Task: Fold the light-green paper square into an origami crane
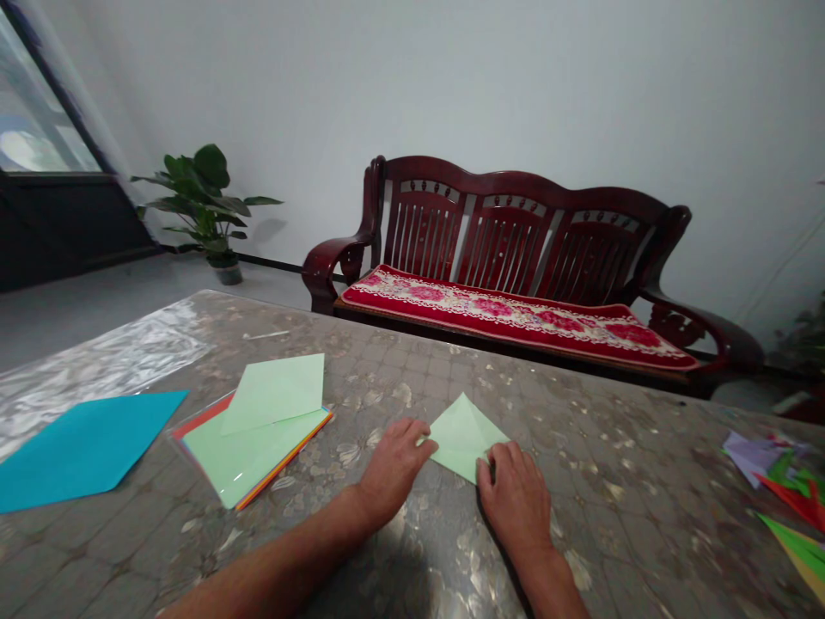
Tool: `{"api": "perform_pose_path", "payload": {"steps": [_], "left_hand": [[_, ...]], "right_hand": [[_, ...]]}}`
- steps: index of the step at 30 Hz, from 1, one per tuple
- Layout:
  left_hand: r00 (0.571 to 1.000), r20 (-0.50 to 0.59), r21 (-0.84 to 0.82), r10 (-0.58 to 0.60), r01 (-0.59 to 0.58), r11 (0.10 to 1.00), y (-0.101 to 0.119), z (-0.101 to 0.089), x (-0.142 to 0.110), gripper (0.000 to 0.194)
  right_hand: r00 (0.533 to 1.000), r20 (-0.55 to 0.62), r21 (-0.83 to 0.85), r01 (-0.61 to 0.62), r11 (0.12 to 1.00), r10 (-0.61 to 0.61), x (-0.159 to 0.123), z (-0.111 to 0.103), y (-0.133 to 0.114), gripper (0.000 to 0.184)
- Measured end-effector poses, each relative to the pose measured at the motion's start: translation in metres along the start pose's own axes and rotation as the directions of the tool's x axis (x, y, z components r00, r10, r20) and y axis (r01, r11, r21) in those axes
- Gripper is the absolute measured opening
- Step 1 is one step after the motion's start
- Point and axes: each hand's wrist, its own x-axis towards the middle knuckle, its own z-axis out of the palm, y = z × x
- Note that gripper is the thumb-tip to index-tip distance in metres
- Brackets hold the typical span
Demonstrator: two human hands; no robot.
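A light green sheet of origami paper (461,434), folded with creases that meet near its middle, lies on the table in front of me. At its left corner my left hand (394,471) is closed, thumb and forefinger gripping the edge. My right hand (516,497) has its fingers curled over the lower right edge, also closed on the paper. Part of that right corner is hidden under the fingers.
Left of my hands lies a clear packet of coloured paper (248,464) with a loose green sheet (277,391) on top. A blue sheet (90,447) is farther left, near crinkled clear plastic (142,348). Folded colourful paper pieces (790,473) sit at the right. A wooden bench (509,232) stands beyond.
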Motion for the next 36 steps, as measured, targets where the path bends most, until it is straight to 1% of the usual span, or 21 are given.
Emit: {"api": "perform_pose_path", "payload": {"steps": [2,5,8,11,13,14,15,16,18,19,22,24,28,31,34,36], "left_hand": [[0.995,0.059,0.032,0.081,-0.083,0.996,0.0,0.004,0.0,0.015],[0.983,0.135,0.113,0.127,-0.143,0.983,0.003,0.007,-0.002,0.018],[0.981,0.162,0.199,0.109,-0.141,0.97,0.009,0.007,-0.005,0.025],[0.982,0.174,0.247,0.079,-0.121,0.961,0.018,0.009,-0.012,0.034],[0.984,0.164,0.247,0.068,-0.107,0.963,0.022,0.012,-0.017,0.044],[0.985,0.157,0.238,0.065,-0.101,0.966,0.024,0.014,-0.019,0.051],[0.986,0.153,0.226,0.061,-0.095,0.97,0.025,0.017,-0.021,0.058],[0.986,0.154,0.213,0.055,-0.088,0.973,0.026,0.019,-0.023,0.064],[0.985,0.17,0.195,0.04,-0.073,0.978,0.028,0.023,-0.027,0.073],[0.983,0.183,0.191,0.029,-0.065,0.979,0.029,0.025,-0.028,0.076],[0.976,0.217,0.19,0.0,-0.042,0.981,0.029,0.028,-0.031,0.084],[0.972,0.233,0.187,-0.018,-0.027,0.982,0.03,0.028,-0.032,0.086],[0.955,0.294,0.183,-0.046,-0.009,0.983,0.031,0.018,-0.034,0.084],[0.943,0.322,0.197,-0.085,0.021,0.98,0.026,0.009,-0.034,0.083],[0.957,0.275,0.199,-0.095,0.04,0.979,0.014,0.001,-0.034,0.078],[0.97,0.222,0.199,-0.096,0.051,0.979,0.005,-0.001,-0.032,0.07]], "right_hand": [[1.0,0.009,-0.005,-0.007,1.0,0.007,0.0,-0.001,-0.001,0.011],[1.0,0.022,0.0,-0.02,1.0,0.02,0.001,-0.003,-0.002,0.012],[0.999,0.033,0.014,-0.035,0.999,0.034,0.002,-0.005,-0.003,0.013],[0.998,0.037,0.023,-0.052,0.998,0.051,0.002,-0.007,-0.002,0.012],[0.998,0.015,0.038,-0.063,0.997,0.063,0.001,-0.007,-0.001,0.008],[0.998,-0.009,0.05,-0.058,0.997,0.059,0.0,-0.008,0.0,0.003],[0.998,-0.04,0.065,-0.041,0.997,0.043,-0.001,-0.008,0.0,0.004],[0.997,-0.073,0.079,-0.01,0.997,0.016,-0.002,-0.008,0.001,0.012],[0.989,-0.125,0.109,0.091,0.99,-0.077,-0.004,-0.008,0.001,0.025],[0.981,-0.136,0.13,0.155,0.979,-0.137,-0.005,-0.007,0.0,0.029],[0.944,-0.145,0.216,0.322,0.922,-0.296,-0.009,-0.005,-0.002,0.03],[0.93,-0.148,0.238,0.363,0.901,-0.336,-0.011,-0.004,-0.003,0.03],[0.942,-0.136,0.162,0.325,0.932,-0.305,-0.016,-0.003,-0.001,0.03],[0.952,-0.119,0.093,0.293,0.952,-0.281,-0.02,-0.004,0.001,0.028],[0.955,-0.077,-0.005,0.286,0.958,-0.285,-0.025,-0.005,-0.006,0.029],[0.957,-0.016,-0.094,0.287,0.953,-0.289,-0.029,-0.008,-0.018,0.031]]}}
